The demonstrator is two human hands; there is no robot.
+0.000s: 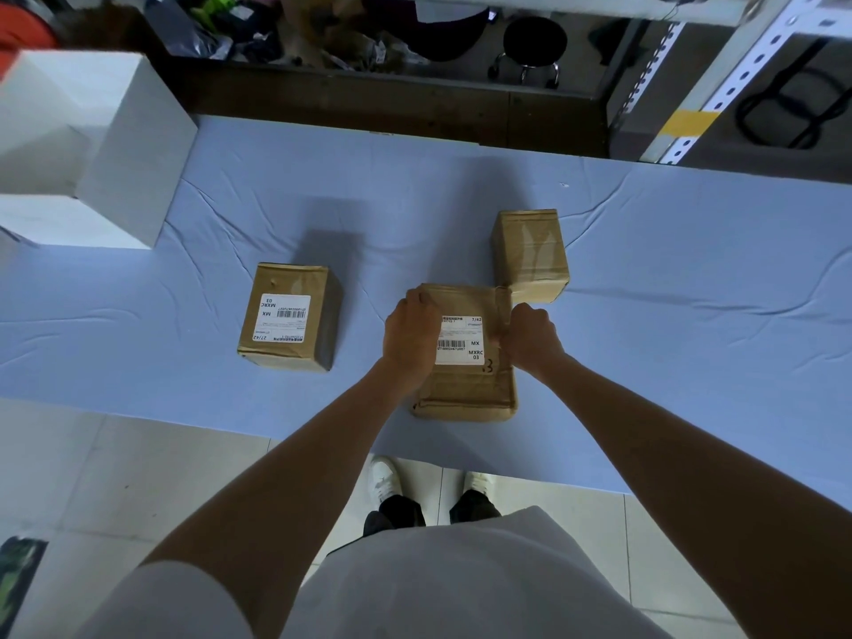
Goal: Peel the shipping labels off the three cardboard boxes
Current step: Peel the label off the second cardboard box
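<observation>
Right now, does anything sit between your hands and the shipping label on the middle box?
Nothing visible does. The shipping label lies bare on the middle box; the left hand overlaps its left edge, the right hand curls at its right edge.

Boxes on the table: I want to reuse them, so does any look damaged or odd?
The middle box looks worn: its cardboard is creased and its near edge bulges, with a handwritten mark on top. The left box has its label turned the other way round. The right box shows no sticker on the faces in view, only pale streaks.
</observation>
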